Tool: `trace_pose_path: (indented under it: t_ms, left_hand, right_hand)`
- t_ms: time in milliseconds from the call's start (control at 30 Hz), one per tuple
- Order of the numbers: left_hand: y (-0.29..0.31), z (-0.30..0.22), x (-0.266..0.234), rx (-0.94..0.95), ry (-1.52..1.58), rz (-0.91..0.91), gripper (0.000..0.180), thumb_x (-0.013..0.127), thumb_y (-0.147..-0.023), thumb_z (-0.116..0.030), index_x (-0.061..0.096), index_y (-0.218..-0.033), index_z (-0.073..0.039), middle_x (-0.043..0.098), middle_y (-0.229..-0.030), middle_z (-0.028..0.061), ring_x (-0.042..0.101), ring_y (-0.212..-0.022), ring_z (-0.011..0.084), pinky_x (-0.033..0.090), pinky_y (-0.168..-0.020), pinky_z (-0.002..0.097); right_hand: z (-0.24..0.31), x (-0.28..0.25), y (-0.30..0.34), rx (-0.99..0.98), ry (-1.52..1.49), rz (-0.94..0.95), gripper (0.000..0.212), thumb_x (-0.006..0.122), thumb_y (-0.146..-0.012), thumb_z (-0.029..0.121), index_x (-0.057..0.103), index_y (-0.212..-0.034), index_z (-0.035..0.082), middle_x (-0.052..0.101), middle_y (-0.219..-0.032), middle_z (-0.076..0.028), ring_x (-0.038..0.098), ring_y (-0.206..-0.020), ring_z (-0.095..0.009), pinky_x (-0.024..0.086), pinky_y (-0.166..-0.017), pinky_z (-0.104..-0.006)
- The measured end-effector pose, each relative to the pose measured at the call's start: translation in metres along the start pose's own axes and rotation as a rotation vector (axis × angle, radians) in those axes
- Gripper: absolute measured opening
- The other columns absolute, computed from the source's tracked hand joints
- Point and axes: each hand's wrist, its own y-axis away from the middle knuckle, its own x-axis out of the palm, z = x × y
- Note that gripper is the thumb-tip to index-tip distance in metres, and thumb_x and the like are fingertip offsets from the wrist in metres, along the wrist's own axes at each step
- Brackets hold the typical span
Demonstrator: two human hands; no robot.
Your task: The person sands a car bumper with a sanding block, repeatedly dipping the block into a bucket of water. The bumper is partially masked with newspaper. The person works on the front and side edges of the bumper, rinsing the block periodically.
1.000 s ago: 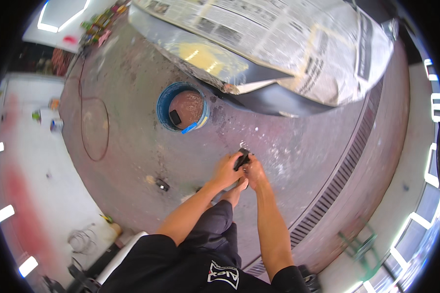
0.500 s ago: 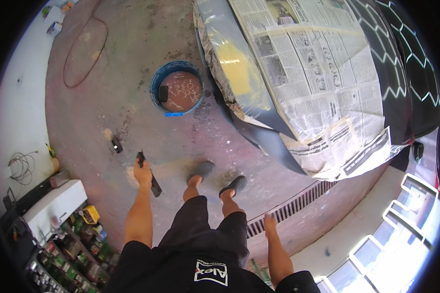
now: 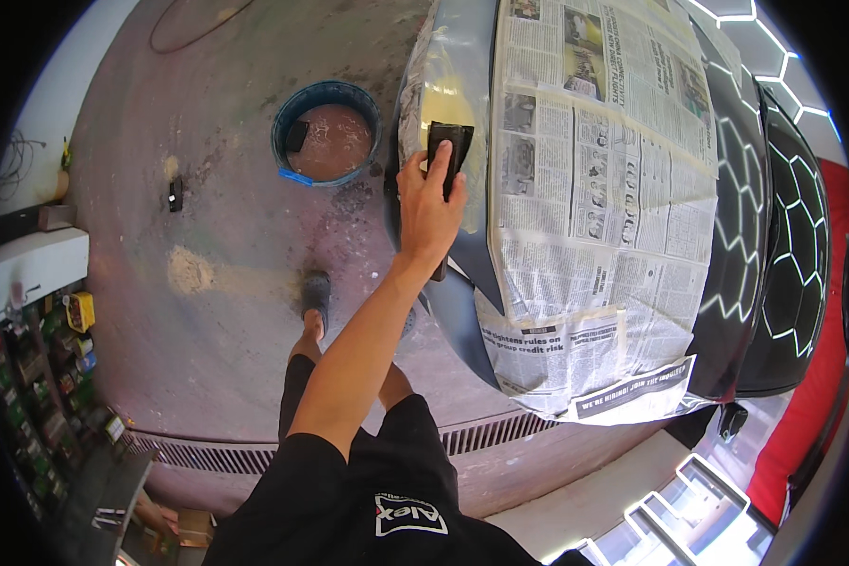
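Note:
My left hand (image 3: 426, 209) is closed around a long black sanding block (image 3: 450, 149), with one finger stretched along its top. The block lies over a yellow filler patch (image 3: 445, 102) on the grey car panel (image 3: 478, 179); its lower end sticks out below my palm. Whether it presses on the surface cannot be made out. Newspaper sheets (image 3: 594, 189) cover the bodywork just right of the hand. My right hand is out of the picture.
On the floor to the left stands a blue bucket (image 3: 278, 141) of murky pinkish water, holding a black block (image 3: 297, 136). A small black object (image 3: 175, 195) lies further left. A floor grate (image 3: 500, 432) runs behind my feet. Crowded shelves (image 3: 42, 396) stand at lower left.
My left hand has carried the sanding block from above the floor up to the yellow patch. My view has shifted right, and my right hand has left it.

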Motion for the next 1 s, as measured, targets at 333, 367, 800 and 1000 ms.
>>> trace_pose_path:
  t_ms: [333, 367, 800, 1000]
  left_hand:
    - [-0.013, 0.005, 0.043, 0.080, -0.053, -0.084, 0.053, 0.073, -0.100, -0.011, 0.063, -0.151, -0.004, 0.059, -0.138, 0.0272, 0.055, -0.121, 0.0483, 0.046, -0.107, 0.0567]
    - [-0.057, 0.018, 0.046, 0.116, -0.073, -0.129, 0.051, 0.073, -0.100, -0.013, 0.065, -0.149, -0.003, 0.062, -0.136, 0.0276, 0.055, -0.122, 0.0492, 0.045, -0.109, 0.0566]
    - [-0.080, 0.008, 0.052, 0.057, -0.048, -0.061, 0.047, 0.070, -0.104, -0.018, 0.067, -0.150, -0.006, 0.063, -0.139, 0.0256, 0.057, -0.123, 0.0462, 0.046, -0.109, 0.0521]
    - [-0.111, 0.018, 0.061, 0.040, -0.062, -0.052, 0.051, 0.071, -0.102, -0.017, 0.064, -0.152, -0.008, 0.062, -0.143, 0.0248, 0.057, -0.127, 0.0459, 0.045, -0.113, 0.0533]
  right_hand:
    - [-0.019, -0.110, -0.013, -0.067, 0.280, -0.007, 0.040, 0.058, -0.105, 0.039, 0.074, -0.117, 0.004, 0.078, -0.108, -0.023, 0.075, -0.106, -0.039, 0.057, -0.089, -0.0534]
    - [-0.018, -0.130, -0.016, -0.080, 0.330, -0.009, 0.039, 0.058, -0.105, 0.039, 0.074, -0.116, 0.004, 0.078, -0.107, -0.022, 0.075, -0.106, -0.039, 0.057, -0.088, -0.0535]
    - [-0.017, -0.143, -0.019, -0.226, 0.609, 0.006, 0.045, 0.063, -0.101, 0.050, 0.079, -0.116, 0.010, 0.080, -0.110, -0.022, 0.077, -0.107, -0.040, 0.058, -0.096, -0.0494]
    - [0.015, -0.135, 0.010, 0.186, 0.207, 0.015, 0.050, 0.068, -0.097, 0.057, 0.083, -0.111, 0.011, 0.082, -0.111, -0.019, 0.078, -0.107, -0.037, 0.059, -0.096, -0.0472]
